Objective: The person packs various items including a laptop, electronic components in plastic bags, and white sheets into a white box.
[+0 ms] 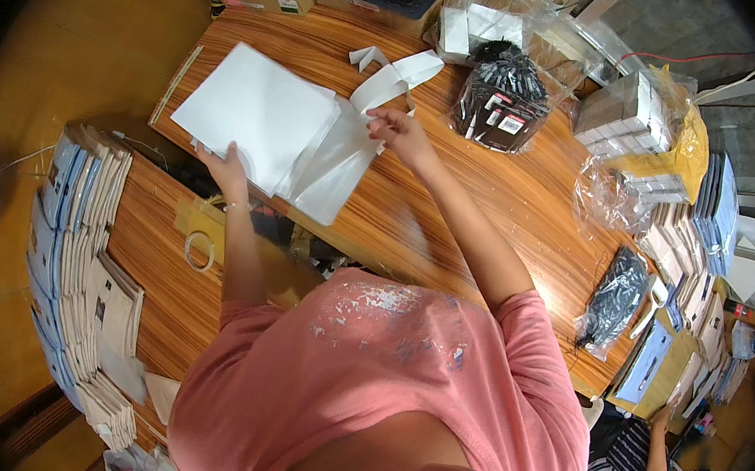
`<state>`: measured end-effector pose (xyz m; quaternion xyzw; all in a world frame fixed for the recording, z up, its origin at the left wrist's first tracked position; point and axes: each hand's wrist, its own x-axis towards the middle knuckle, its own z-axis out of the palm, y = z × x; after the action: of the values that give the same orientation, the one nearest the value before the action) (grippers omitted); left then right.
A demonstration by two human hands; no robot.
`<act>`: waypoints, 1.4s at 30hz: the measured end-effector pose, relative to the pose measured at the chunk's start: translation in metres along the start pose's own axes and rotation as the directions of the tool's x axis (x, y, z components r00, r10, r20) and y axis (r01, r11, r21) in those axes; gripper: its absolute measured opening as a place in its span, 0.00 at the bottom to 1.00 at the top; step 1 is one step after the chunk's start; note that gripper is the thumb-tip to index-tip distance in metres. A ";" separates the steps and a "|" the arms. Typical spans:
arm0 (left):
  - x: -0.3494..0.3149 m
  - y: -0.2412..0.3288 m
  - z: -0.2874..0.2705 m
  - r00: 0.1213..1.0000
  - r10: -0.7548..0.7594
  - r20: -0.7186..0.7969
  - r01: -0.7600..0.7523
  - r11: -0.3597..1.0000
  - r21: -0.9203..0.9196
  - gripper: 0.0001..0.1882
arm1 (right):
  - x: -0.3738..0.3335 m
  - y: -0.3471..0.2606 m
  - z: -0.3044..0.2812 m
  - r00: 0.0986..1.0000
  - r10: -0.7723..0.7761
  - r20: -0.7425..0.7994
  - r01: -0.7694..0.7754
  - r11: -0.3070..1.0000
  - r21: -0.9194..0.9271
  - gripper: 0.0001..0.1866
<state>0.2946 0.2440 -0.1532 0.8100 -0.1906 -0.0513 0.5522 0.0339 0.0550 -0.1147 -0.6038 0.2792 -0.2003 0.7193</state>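
Note:
A white rectangular sheet or flat pack (256, 117) lies partly over a translucent plastic sleeve (334, 171) on the wooden table. My left hand (226, 172) grips its near left edge, thumb on top and fingers beneath. At the sleeve's right side, my right hand (397, 136) has its fingers curled and drawn together. Whatever sits between those fingertips is too small to make out. Just beyond them, a white strip (394, 81) curls across the table, close to the sleeve's edge.
Bagged black items (502, 101) and wrapped white boxes (625, 114) stand at the back right. Stacked flat packs (86, 205) line the left side. A tape roll (199, 251) lies nearby. Another black bagged item (615, 297) is at right; a person (649, 457) works beyond it.

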 end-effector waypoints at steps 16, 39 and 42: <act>0.009 0.243 0.259 0.693 0.690 0.209 -0.443 0.636 -0.632 0.33 | -0.190 0.006 -0.059 0.926 0.140 -0.351 -0.218 0.957 -0.193 0.13; -0.068 0.443 0.199 0.593 0.745 0.304 -0.206 0.505 -0.838 0.06 | -0.423 0.003 -0.114 0.965 0.227 -0.131 -0.254 0.933 -0.256 0.14; -0.102 0.445 0.138 0.599 0.735 0.318 -0.200 0.522 -0.829 0.05 | -0.406 -0.016 -0.127 0.997 0.073 -0.037 -0.081 0.915 -0.394 0.14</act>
<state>0.0483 0.0196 0.1874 0.3608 -0.5564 -0.2308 0.7120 -0.3576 0.2100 -0.0486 -0.7230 0.3450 -0.1178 0.5868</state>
